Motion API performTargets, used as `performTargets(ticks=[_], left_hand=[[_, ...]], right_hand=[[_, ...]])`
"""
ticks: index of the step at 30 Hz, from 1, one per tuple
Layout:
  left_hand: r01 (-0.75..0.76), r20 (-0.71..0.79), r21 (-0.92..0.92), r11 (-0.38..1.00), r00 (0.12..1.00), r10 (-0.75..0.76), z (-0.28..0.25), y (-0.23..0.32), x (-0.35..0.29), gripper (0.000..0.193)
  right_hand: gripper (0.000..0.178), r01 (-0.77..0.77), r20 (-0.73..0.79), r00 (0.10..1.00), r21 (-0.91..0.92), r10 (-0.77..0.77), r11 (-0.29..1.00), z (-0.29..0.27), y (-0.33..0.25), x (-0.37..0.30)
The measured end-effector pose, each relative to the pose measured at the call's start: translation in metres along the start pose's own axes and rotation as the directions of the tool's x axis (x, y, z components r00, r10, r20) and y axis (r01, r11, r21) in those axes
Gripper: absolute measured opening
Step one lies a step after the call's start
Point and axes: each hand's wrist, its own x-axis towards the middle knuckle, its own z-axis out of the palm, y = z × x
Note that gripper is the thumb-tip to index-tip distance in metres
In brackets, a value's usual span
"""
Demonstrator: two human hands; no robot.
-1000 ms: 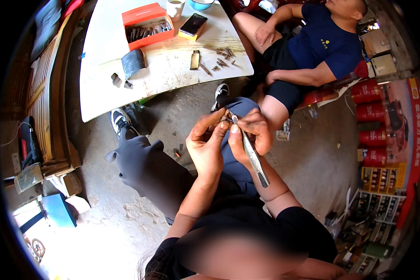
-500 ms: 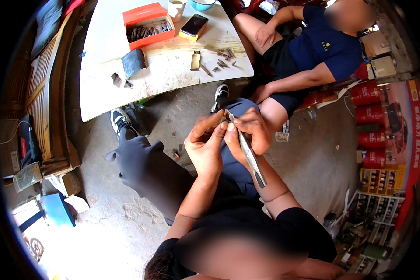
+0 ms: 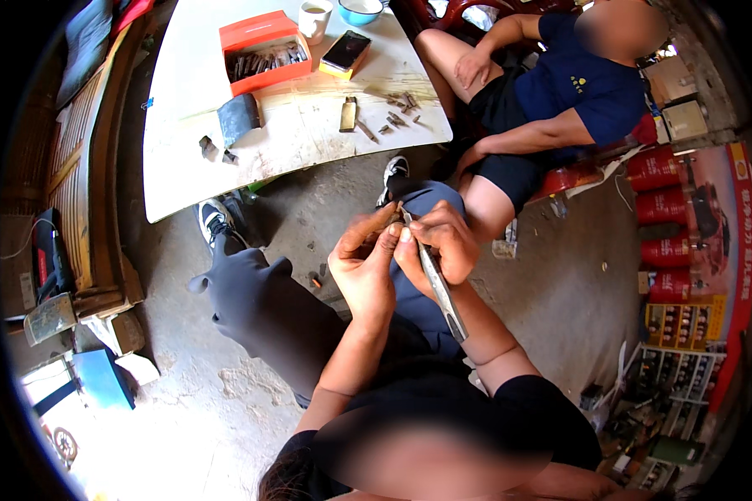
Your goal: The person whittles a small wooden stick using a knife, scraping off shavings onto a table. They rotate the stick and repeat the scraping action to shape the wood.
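Note:
In front of my lap my two hands meet, fingertips nearly touching. My right hand [image 3: 444,246] is closed around a silver metal-handled knife [image 3: 443,292]. The handle slants down along my right wrist, with a dark slot near its lower end. Its narrow tip points up between the hands. My left hand [image 3: 363,263] pinches a small brown piece [image 3: 400,205] against that tip. Fingers cover most of the piece, so I cannot tell its kind.
Ahead stands a white table [image 3: 184,179] bearing a red box [image 3: 263,79] of brown sticks, a phone [image 3: 347,50], a mug [image 3: 313,21], a dark block [image 3: 239,118] and several small brown pieces [image 3: 397,117]. A seated person [image 3: 551,92] is at right; a wooden bench [image 3: 79,159] at left.
Both hands and the knife have shifted slightly left. The knife handle's lower end has moved a little left and down. Both grips stay closed.

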Motion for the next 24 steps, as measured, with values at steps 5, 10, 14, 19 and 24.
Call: performTargets(ticks=[5, 10, 14, 19, 24], left_hand=[[-0.022, 0.018, -0.002, 1.000, 1.000, 0.022, -0.001, -0.002, 0.001, 0.024], [0.024, -0.005, -0.005, 1.000, 1.000, -0.024, 0.002, -0.001, 0.002, 0.022], [0.041, -0.004, -0.014, 0.999, 0.999, -0.041, 0.000, -0.001, 0.002, 0.023], [0.013, 0.006, -0.060, 0.998, 1.000, -0.012, 0.000, -0.004, 0.003, 0.024], [0.103, 0.048, -0.217, 0.971, 0.994, -0.095, 0.002, -0.001, 0.004, 0.026]], right_hand=[[0.016, -0.016, -0.024, 1.000, 0.031, 0.017, 0.999, 0.001, 0.000, 0.001], [0.016, -0.037, -0.005, 0.999, 0.023, 0.037, 0.999, -0.001, 0.001, -0.001], [0.015, -0.061, 0.033, 0.998, 0.042, 0.059, 0.997, -0.001, -0.001, 0.002], [0.014, -0.116, -0.009, 0.993, 0.135, 0.118, 0.984, 0.001, 0.001, -0.004], [0.014, -0.188, -0.080, 0.972, 0.300, 0.221, 0.935, 0.003, 0.001, -0.011]])
